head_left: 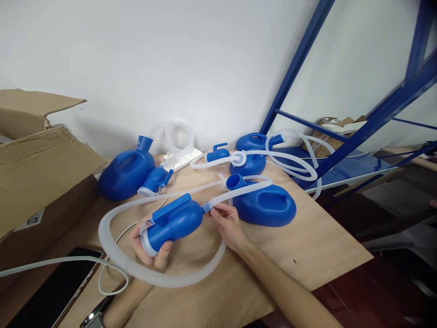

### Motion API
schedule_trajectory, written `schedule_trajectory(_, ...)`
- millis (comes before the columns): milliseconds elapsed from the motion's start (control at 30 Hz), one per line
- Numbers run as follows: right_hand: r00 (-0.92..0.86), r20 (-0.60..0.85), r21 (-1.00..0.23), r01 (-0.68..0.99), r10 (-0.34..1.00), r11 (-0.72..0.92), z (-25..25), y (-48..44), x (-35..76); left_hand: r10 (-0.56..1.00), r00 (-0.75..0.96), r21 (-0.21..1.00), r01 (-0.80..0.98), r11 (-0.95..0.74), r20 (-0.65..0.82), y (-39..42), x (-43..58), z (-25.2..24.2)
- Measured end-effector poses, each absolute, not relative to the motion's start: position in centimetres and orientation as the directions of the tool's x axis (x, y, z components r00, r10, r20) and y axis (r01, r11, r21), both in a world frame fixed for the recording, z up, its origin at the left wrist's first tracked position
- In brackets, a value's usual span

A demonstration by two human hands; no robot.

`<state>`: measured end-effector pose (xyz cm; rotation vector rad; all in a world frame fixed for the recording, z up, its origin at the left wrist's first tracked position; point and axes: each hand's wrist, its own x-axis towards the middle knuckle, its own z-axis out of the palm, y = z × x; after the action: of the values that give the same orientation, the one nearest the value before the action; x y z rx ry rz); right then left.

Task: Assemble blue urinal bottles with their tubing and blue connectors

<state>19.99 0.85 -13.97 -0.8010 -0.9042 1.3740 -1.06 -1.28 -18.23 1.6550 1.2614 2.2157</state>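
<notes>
My left hand [150, 255] is wrapped round the rim end of a blue plastic urinal cup [179, 218], which has a handle on top and a whitish cap. At the cup's narrow end, my right hand [228, 223] pinches the clear connector [207, 207] of a corrugated translucent hose [191, 280]. The connector meets the cup's spout; how far it is pushed on I cannot tell. The hose loops across the table below both hands. Just beyond my right hand lies a blue urinal bottle [276, 207] with its open mouth facing left.
A cardboard box [51, 168] and a phone [58, 287] lie on the left. Other blue bottles [124, 175], a smaller cup [155, 180], coiled hoses [293, 164] and a white power strip [182, 159] stand along the back of the wooden table [307, 255]. Blue shelving [297, 59] rises right.
</notes>
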Motion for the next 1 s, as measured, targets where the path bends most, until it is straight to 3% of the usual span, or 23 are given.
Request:
schedule_trajectory(333,0.055,-0.026,-0.853,-0.522,0.998,0.007,-13.86,0.73,19.72,0.57,-0.359,0.673,0.42,-0.608,0.739,-1.62,-1.96,-19.23)
schedule_trajectory(533,0.07,-0.112,-0.806,-0.59,0.991,-0.049,-13.89,0.22,19.25,0.489,-0.355,0.603,0.409,-0.685,0.797,-1.23,-1.78,-19.0)
schedule_trajectory(700,0.053,-0.165,-0.782,-0.616,0.985,-0.098,-13.83,0.01,19.12,0.525,-0.328,0.618,0.377,-0.689,0.785,-1.25,-1.56,-18.89)
schedule_trajectory(867,0.091,-0.134,-0.805,-0.591,0.987,-0.055,-13.5,0.07,19.23,0.415,-0.266,0.493,0.431,-0.756,0.87,-1.0,-1.34,-18.45)
schedule_trajectory(1000,0.063,-0.056,-0.819,-0.574,0.996,-0.009,-13.33,0.17,19.34,0.468,-0.322,0.568,0.436,-0.698,0.823,-1.24,-1.23,-18.52)
